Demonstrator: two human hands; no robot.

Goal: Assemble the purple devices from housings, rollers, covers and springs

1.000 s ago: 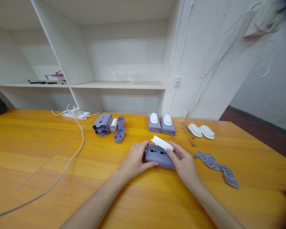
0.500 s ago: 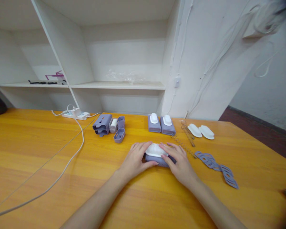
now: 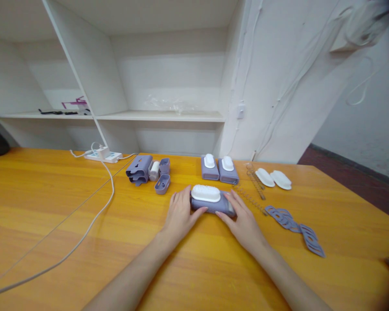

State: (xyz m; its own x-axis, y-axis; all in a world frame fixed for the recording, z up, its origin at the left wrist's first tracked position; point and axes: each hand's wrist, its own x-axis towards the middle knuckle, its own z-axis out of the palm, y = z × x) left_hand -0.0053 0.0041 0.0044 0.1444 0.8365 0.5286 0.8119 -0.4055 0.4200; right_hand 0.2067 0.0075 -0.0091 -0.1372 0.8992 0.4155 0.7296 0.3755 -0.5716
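Observation:
A purple block with a white brush pad (image 3: 205,193) on top lies on the orange table (image 3: 52,203), a little in front of me. My left hand (image 3: 180,214) rests against its left end, thumb along the near side. My right hand (image 3: 243,218) touches its right end, fingers stretched along the near edge. Both hands lie flat beside the purple block (image 3: 220,206), fingers apart.
Two finished purple blocks with white pads (image 3: 218,168) stand behind. Loose purple housings (image 3: 147,169) lie at the back left, two white pads (image 3: 274,177), springs (image 3: 254,177) and flat purple plates (image 3: 293,222) at the right. A white power strip (image 3: 102,154) and cable run left.
The white brush pad, tilted in my right hand a second ago, was pressed down onto the purple block. The block has been pushed away from me, and my hands now lie at its ends.

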